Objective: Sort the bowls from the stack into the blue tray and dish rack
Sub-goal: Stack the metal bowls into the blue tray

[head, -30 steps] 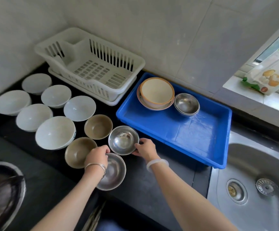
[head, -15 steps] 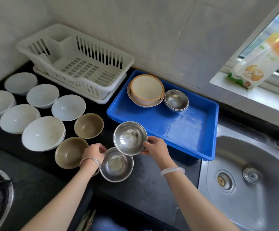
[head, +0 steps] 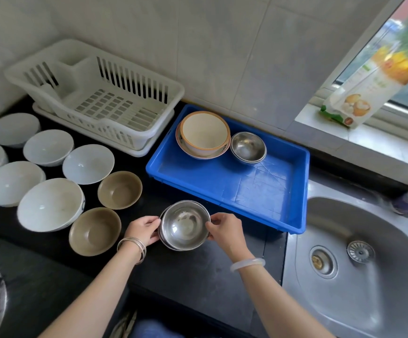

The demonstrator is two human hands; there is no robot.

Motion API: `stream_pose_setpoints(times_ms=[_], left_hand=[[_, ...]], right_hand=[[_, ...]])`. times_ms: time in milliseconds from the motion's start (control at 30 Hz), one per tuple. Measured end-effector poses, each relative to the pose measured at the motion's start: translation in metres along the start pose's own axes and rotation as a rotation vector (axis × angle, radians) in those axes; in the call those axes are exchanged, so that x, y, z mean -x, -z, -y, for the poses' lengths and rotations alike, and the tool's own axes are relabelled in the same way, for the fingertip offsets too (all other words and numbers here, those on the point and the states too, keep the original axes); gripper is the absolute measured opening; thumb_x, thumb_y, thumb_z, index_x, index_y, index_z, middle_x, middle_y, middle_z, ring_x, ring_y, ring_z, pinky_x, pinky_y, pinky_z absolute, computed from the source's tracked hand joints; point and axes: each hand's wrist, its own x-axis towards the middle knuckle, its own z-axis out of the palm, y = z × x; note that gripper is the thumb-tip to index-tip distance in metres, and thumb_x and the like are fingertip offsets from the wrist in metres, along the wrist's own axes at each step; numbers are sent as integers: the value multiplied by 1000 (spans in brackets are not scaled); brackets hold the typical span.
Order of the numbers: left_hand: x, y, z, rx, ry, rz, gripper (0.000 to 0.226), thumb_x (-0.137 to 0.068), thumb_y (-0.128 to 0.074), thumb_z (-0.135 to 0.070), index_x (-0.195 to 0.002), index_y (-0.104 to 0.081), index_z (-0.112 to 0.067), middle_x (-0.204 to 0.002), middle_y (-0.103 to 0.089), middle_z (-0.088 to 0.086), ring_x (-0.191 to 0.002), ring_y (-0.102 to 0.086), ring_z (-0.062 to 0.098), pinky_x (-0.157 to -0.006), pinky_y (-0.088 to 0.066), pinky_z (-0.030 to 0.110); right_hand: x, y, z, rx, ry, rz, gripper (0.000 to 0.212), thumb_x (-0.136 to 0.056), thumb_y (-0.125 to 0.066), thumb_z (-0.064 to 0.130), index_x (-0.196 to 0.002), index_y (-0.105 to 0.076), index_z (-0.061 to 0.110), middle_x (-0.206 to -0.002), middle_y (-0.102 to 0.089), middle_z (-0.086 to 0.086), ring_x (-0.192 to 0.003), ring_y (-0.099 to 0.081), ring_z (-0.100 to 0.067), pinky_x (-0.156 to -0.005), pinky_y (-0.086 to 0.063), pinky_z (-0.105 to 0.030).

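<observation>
Black kitchen desk [head: 198, 276], sink [head: 356, 264] at right. Near edge: left hand [head: 143, 230] and right hand [head: 224, 230] pinch rim of steel bowls [head: 184, 224]. Second ago these two lay side by side; now nested, one stack. Judged ready for carry to tray [head: 222, 203] just beyond, where steel pair [head: 248, 147] and cream bowl [head: 204, 135] sit. Brown bowls [head: 95, 231], white bowls [head: 50, 203] unsorted at left. Rack [head: 105, 93] at wall. Sill packet [head: 359, 93]: print unreadable.

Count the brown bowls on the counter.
2. The far brown bowl sits on the counter left of the blue tray; the near brown bowl is in front of it, beside the left hand holding the steel bowls. Neither seems stacked, so none looks hidden.
</observation>
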Motion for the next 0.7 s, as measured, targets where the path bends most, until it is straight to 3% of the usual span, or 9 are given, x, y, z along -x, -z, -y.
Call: stream_pose_setpoints(times_ms=[233, 300, 467, 600, 700], left_hand=[[9, -1, 1, 69, 7, 18, 25, -94, -48, -10, -115, -57, 1, -105, -61, 18, -94, -60, 28, -80, -48, 35], [10, -2, 0, 34, 8, 19, 25, -92, -51, -8, -115, -57, -1, -107, -61, 17, -94, -61, 27, -79, -48, 34], [7, -1, 1, -1, 32, 34, 37, -89, -54, 0, -126, -51, 1, -121, -58, 23, -113, -57, 36, -85, -48, 37], [7, 0, 0, -21, 48, 58, 37, -89, -53, -2, -126, -52, -2, -121, -59, 22, -111, -58, 34, -87, -49, 39], [10, -1, -4, -29, 44, 63, 34, -89, -53, -1, -122, -54, -3, -115, -61, 19, -103, -60, 31, -83, -50, 38]], right_hand=[[-3, -8, -7, -35, -42, 11, 10, -84, -62, 10, -81, -68, 16, -76, -71, -3, -52, -67, -4, -54, -51, -12], [-4, -10, -8, -37, -48, 14, 11, -84, -63, 11, -78, -66, 19, -75, -71, -1, -53, -68, -5, -56, -53, -14], [-9, -14, -14, -81, -65, -17, 9, -82, -69, 17, -81, -62, 22, -73, -68, 2, -61, -65, -10, -65, -59, -28], [-13, -14, -16, -299, -199, 122, 16, -88, -65, 19, -103, -67, 20, -87, -71, -1, -74, -69, -13, -64, -59, -24], [-12, -13, -14, -415, -234, 190, 19, -91, -60, 15, -107, -69, 15, -90, -75, -6, -80, -72, -16, -67, -60, -26]])
